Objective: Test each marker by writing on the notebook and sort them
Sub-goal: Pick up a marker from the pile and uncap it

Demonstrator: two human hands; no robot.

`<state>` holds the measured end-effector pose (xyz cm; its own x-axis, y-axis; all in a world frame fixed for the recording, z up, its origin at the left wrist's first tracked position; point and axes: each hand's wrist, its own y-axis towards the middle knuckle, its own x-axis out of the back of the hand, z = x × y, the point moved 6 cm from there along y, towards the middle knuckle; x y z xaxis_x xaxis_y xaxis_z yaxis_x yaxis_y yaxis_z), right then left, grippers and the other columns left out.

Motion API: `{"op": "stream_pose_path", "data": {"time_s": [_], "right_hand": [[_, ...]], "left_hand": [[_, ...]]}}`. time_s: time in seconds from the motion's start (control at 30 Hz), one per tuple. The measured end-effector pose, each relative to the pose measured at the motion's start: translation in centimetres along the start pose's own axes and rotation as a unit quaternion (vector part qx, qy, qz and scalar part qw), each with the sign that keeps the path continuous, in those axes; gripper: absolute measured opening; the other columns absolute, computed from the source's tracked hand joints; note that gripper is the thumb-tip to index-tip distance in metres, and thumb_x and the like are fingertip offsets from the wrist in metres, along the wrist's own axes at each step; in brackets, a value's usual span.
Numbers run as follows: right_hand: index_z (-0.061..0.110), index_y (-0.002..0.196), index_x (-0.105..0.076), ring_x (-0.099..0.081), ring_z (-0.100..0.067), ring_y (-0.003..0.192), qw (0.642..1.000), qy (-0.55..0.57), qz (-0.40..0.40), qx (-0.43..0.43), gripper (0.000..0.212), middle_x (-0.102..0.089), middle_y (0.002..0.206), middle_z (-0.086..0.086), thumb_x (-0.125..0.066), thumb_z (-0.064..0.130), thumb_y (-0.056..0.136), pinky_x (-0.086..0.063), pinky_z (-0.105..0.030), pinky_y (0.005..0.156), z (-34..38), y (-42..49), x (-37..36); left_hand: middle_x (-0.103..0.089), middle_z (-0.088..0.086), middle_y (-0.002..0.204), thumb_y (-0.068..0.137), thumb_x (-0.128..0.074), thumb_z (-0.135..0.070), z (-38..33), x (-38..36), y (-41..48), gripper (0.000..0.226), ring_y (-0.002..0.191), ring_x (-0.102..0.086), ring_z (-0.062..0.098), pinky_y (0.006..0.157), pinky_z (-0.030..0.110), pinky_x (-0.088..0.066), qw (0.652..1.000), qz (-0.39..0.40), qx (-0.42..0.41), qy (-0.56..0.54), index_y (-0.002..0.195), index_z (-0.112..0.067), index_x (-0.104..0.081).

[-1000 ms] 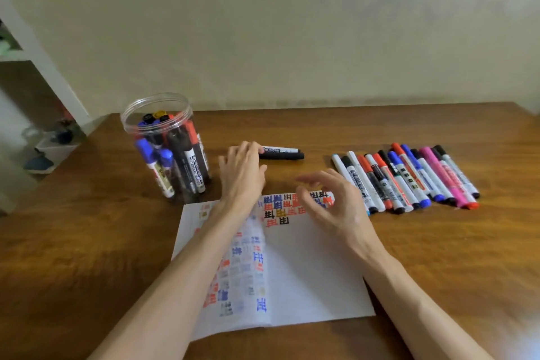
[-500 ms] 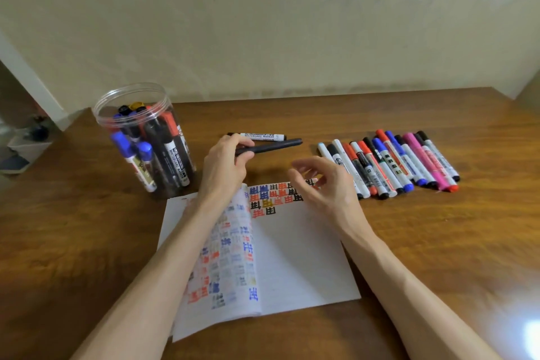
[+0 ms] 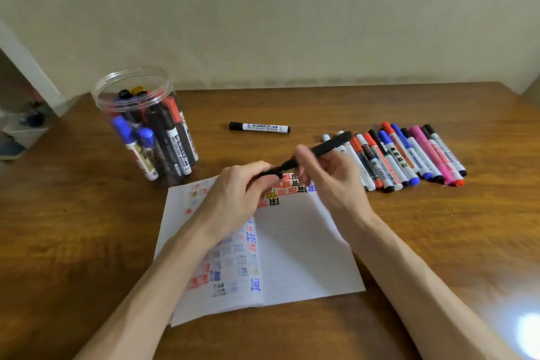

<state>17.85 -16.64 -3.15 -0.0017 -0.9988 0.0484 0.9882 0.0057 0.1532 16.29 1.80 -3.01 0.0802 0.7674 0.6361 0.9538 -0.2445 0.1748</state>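
1. Above the far edge of the notebook, midway along the table, we find the black marker held clear of the paper by both hands.
2. Its long axis slants from near-left to far-right, and its free end points at the row of markers toward the table's right edge.
3. The left hand has its fingers curled round the near-left end. The right hand pinches the barrel just beside it.
4. We judge uncapping comes next: the hands would pull apart along that slanted axis. We cannot tell which end carries the cap.
5. The jar stands toward the far left corner, and a lone whiteboard marker lies beyond the hands.
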Motion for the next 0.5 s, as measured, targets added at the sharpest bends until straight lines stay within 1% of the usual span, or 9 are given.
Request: {"op": "stream_pose_path", "data": {"time_s": [0.07, 0.1, 0.13, 0.17, 0.23, 0.27, 0.33, 0.4, 0.5], "right_hand": [[0.006, 0.089, -0.071, -0.058, -0.01, 0.063, 0.997, 0.023, -0.072, -0.002, 0.034, -0.066, 0.071, -0.002, -0.065, 0.037, 0.103, -0.049, -0.018, 0.059, 0.4, 0.5, 2.7], [0.007, 0.089, -0.072, -0.057, -0.01, 0.061, 0.995, 0.007, -0.097, -0.002, 0.032, -0.066, 0.07, -0.001, -0.065, 0.036, 0.103, -0.048, -0.019, 0.056, 0.5, 0.7, 3.5], [0.009, 0.088, -0.072, -0.059, -0.008, 0.061, 0.995, -0.019, -0.099, -0.007, 0.03, -0.068, 0.069, 0.001, -0.066, 0.034, 0.102, -0.047, -0.019, 0.056, 0.3, 0.7, 3.6], [0.009, 0.088, -0.072, -0.061, -0.005, 0.061, 0.996, -0.044, -0.083, -0.014, 0.027, -0.069, 0.069, 0.002, -0.067, 0.032, 0.102, -0.048, -0.019, 0.057, 0.2, 0.5, 3.0], [0.005, 0.09, -0.073, -0.064, -0.003, 0.06, 0.996, -0.08, -0.035, -0.02, 0.027, -0.071, 0.069, 0.001, -0.068, 0.029, 0.101, -0.049, -0.017, 0.057, -0.3, 0.0, 1.1], [0.005, 0.092, -0.073, -0.065, -0.004, 0.059, 0.996, -0.09, -0.016, -0.02, 0.028, -0.072, 0.068, 0.0, -0.068, 0.031, 0.102, -0.049, -0.016, 0.057, -0.5, -0.2, 0.3], [0.008, 0.091, -0.072, -0.066, -0.008, 0.056, 0.995, -0.1, 0.004, -0.023, 0.03, -0.074, 0.068, -0.004, -0.068, 0.035, 0.101, -0.051, -0.019, 0.057, -1.0, -0.5, -0.3], [0.01, 0.09, -0.073, -0.067, -0.012, 0.057, 0.994, -0.105, 0.005, -0.037, 0.025, -0.076, 0.071, -0.004, -0.07, 0.033, 0.1, -0.053, -0.021, 0.057, -1.4, -0.4, 0.0], [0.011, 0.091, -0.075, -0.068, -0.006, 0.057, 0.991, -0.127, 0.008, -0.05, 0.013, -0.077, 0.071, 0.004, -0.074, 0.023, 0.096, -0.051, -0.018, 0.055, -1.8, -0.3, 0.0]], "left_hand": [[-0.07, -0.018, 0.08, 0.105, -0.054, -0.027, 1.0, 1.2, -0.3, 0.018, 0.077, -0.067, 0.002, 0.061, 0.024, -0.053, 0.999, 0.004, 0.028, -0.029, 0.106, -0.024, -0.072], [-0.068, -0.018, 0.074, 0.104, -0.054, -0.028, 1.4, 1.8, -0.3, 0.018, 0.072, -0.065, 0.003, 0.059, 0.022, -0.051, 0.999, -0.007, 0.031, -0.036, 0.104, -0.025, -0.071], [-0.065, -0.016, 0.07, 0.105, -0.054, -0.03, 1.7, 2.1, -0.4, 0.017, 0.068, -0.064, 0.005, 0.059, 0.023, -0.05, 0.999, -0.016, 0.032, -0.039, 0.102, -0.027, -0.07], [-0.064, -0.017, 0.068, 0.105, -0.053, -0.031, 1.9, 2.1, -0.4, 0.017, 0.067, -0.064, 0.005, 0.059, 0.021, -0.05, 0.998, -0.02, 0.034, -0.039, 0.101, -0.027, -0.069], [-0.063, -0.027, 0.069, 0.105, -0.052, -0.032, 1.9, 1.6, -0.2, 0.016, 0.071, -0.064, -0.005, 0.06, 0.012, -0.048, 0.999, -0.01, 0.038, -0.019, 0.104, -0.027, -0.067], [-0.063, -0.029, 0.071, 0.105, -0.052, -0.032, 2.1, 1.4, -0.2, 0.015, 0.074, -0.064, -0.008, 0.06, 0.009, -0.047, 0.999, -0.006, 0.042, -0.006, 0.106, -0.027, -0.067], [-0.066, -0.024, 0.079, 0.105, -0.052, -0.034, 2.6, 1.6, -0.4, 0.016, 0.08, -0.065, -0.012, 0.061, 0.009, -0.05, 0.999, -0.011, 0.052, 0.007, 0.11, -0.028, -0.066], [-0.07, -0.02, 0.094, 0.104, -0.052, -0.037, 3.0, 2.1, -0.5, 0.017, 0.089, -0.066, -0.012, 0.065, 0.012, -0.055, 0.998, -0.024, 0.059, 0.021, 0.113, -0.03, -0.065], [-0.07, -0.018, 0.096, 0.104, -0.051, -0.04, 3.1, 2.2, -0.4, 0.017, 0.09, -0.066, -0.008, 0.067, 0.017, -0.057, 0.996, -0.046, 0.054, 0.051, 0.113, -0.032, -0.064]]}}
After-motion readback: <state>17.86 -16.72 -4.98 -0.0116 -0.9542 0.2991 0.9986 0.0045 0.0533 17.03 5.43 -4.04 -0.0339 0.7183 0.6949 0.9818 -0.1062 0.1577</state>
